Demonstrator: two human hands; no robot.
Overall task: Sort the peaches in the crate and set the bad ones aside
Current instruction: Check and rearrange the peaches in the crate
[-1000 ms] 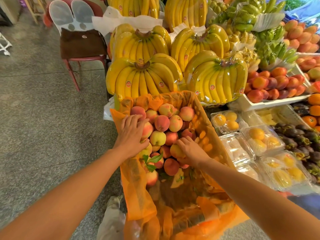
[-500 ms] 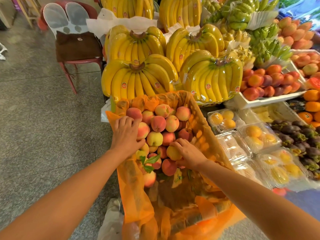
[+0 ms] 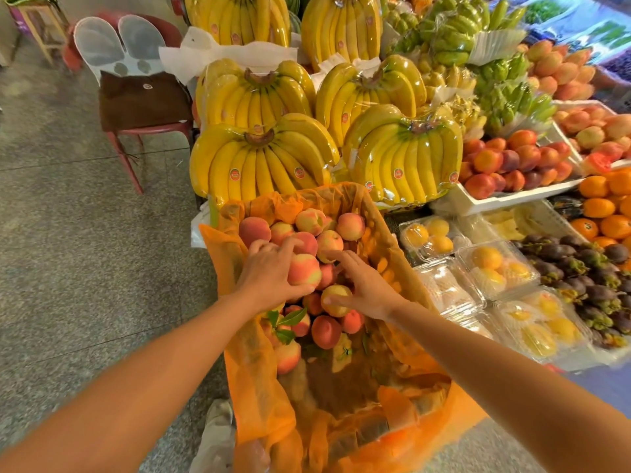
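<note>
A speckled stone floor (image 3: 85, 268) fills the left side, with a red chair (image 3: 143, 97) at the back. To the right stands a fruit stall with wrapped bananas (image 3: 263, 165) and clear fruit packs (image 3: 495, 268). The crate (image 3: 392, 254) (lined with orange plastic) stands against the stall, and the peaches (image 3: 350, 226) are piled at its far end. The left hand (image 3: 269, 274) curls its fingers and thumb round a pink peach (image 3: 304, 269) mid-pile. The right hand (image 3: 365, 288) has its fingers spread, the thumb on a yellow peach (image 3: 336, 300). Half a second ago the left hand lay at the pile's left edge, and the right hand sat nearer.
</note>
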